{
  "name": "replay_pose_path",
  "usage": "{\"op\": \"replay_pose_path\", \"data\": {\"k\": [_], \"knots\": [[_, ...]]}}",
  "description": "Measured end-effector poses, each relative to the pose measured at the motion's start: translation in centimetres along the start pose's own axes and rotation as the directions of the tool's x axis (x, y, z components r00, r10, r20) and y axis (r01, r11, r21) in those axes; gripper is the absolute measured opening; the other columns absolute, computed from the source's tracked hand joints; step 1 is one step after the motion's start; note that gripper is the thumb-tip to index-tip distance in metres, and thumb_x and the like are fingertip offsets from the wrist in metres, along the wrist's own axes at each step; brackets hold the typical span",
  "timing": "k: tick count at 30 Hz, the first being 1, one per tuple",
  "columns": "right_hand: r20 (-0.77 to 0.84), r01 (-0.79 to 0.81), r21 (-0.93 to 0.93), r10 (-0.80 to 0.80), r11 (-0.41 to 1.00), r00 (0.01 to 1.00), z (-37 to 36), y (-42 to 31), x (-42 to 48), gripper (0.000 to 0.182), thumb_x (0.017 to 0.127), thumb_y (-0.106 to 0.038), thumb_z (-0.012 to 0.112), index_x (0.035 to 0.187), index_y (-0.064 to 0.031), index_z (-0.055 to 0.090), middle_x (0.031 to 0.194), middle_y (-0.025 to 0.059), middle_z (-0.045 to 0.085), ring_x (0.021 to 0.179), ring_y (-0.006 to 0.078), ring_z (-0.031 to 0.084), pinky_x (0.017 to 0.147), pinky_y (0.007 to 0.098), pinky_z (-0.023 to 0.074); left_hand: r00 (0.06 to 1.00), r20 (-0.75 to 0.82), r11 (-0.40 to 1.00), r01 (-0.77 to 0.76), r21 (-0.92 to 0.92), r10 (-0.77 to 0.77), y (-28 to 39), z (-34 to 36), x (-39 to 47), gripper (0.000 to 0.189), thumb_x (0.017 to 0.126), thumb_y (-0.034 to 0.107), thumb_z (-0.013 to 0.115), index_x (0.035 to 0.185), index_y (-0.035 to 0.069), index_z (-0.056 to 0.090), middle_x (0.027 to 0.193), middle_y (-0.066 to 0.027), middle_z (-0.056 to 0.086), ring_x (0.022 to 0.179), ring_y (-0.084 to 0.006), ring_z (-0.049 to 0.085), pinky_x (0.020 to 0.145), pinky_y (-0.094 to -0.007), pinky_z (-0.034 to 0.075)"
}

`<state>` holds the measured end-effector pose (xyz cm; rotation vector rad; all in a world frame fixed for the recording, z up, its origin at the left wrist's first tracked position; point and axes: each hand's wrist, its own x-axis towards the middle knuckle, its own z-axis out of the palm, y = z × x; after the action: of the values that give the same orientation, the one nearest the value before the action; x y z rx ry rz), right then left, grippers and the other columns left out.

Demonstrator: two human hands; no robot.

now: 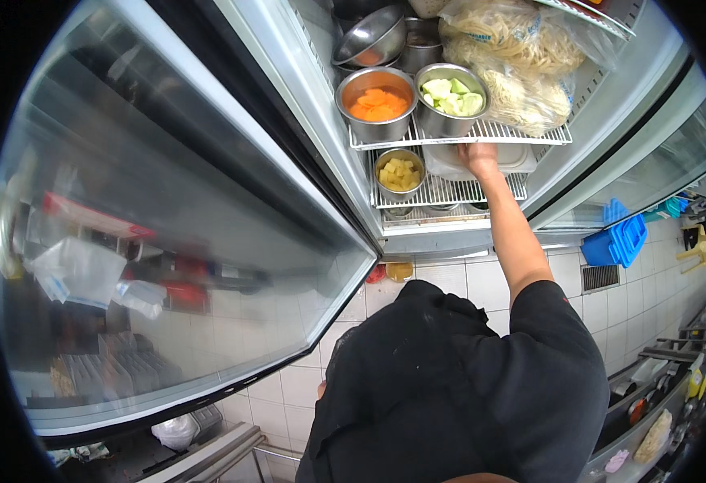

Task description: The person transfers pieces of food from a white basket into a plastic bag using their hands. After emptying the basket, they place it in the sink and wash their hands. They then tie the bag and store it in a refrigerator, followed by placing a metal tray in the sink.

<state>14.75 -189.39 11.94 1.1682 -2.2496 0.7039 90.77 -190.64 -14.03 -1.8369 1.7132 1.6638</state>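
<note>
My right hand (479,158) reaches under the upper wire shelf (461,141) of a glass-door refrigerator and touches a pale lidded plastic container (513,158) on the shelf below; its fingers are partly hidden. Left of it stands a metal bowl of yellow cubes (400,175). On the upper shelf are a metal pot of sliced carrots (378,105), a metal pot of cut green vegetable (454,98) and plastic bags of noodles (519,72). Only a sliver of my left hand (321,389) shows beside the black clothing, low at my side; its fingers are hidden.
The open glass door (208,241) fills the left side. Another glass door (637,163) is at the right. Blue plastic bins (615,241) stand on the tiled floor near a drain grate (600,278). A counter with utensils and containers runs along the lower right.
</note>
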Motion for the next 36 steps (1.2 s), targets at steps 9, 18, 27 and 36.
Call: {"op": "replay_pose_path", "data": {"k": [9,18,27,36], "knots": [[0.283,0.03,-0.206,0.03,0.978,0.959,4.8,5.5,5.5,0.037,0.082,-0.029,0.062,0.114,-0.01,0.064,0.124,0.0181,0.06,0.113,0.0381,0.056,0.097,0.0489,0.0444,0.998,-0.036,0.999,0.052,-0.01,-0.052,2.7,-1.0,-2.8,0.026,0.095,0.03,0.051,0.098,0.007,0.063,0.072,-0.0059,0.064,0.057,-0.0168,0.059,0.046,-0.0308,0.048],[0.087,0.042,-0.188,-0.026,0.981,0.996,3.9,6.2,3.4,0.034,0.084,-0.025,0.06,0.116,-0.0131,0.063,0.123,0.0175,0.06,0.115,0.0393,0.054,0.099,0.0502,0.0426,0.996,-0.046,0.997,0.076,-0.007,-0.076,4.7,-2.8,-2.3,0.026,0.095,0.031,0.052,0.099,0.006,0.062,0.072,-0.0062,0.064,0.056,-0.0162,0.058,0.045,-0.03,0.047],[0.273,-0.434,0.13,0.389,0.891,0.88,-4.9,-2.0,-20.1,0.025,0.088,-0.035,0.064,0.086,-0.0107,0.069,0.075,0.0163,0.066,0.076,0.0366,0.065,0.064,0.0464,0.0507,0.961,0.276,0.943,-0.072,0.326,-0.022,-0.5,-1.5,3.0,0.027,0.095,0.031,0.052,0.099,0.006,0.062,0.073,-0.0065,0.064,0.055,-0.0157,0.057,0.045,-0.0292,0.047],[0.835,-0.598,-0.527,0.499,0.604,-0.231,-14.6,3.3,-62.2,0.056,0.086,-0.045,0.055,0.058,0.0022,0.065,0.054,0.016,0.061,0.06,0.0334,0.065,0.066,0.0451,0.0545,0.936,0.332,0.958,0.02,0.285,-0.118,9.6,-0.1,10.9,0.027,0.095,0.031,0.053,0.099,0.005,0.061,0.073,-0.0067,0.064,0.054,-0.0151,0.057,0.044,-0.0284,0.046]]}}
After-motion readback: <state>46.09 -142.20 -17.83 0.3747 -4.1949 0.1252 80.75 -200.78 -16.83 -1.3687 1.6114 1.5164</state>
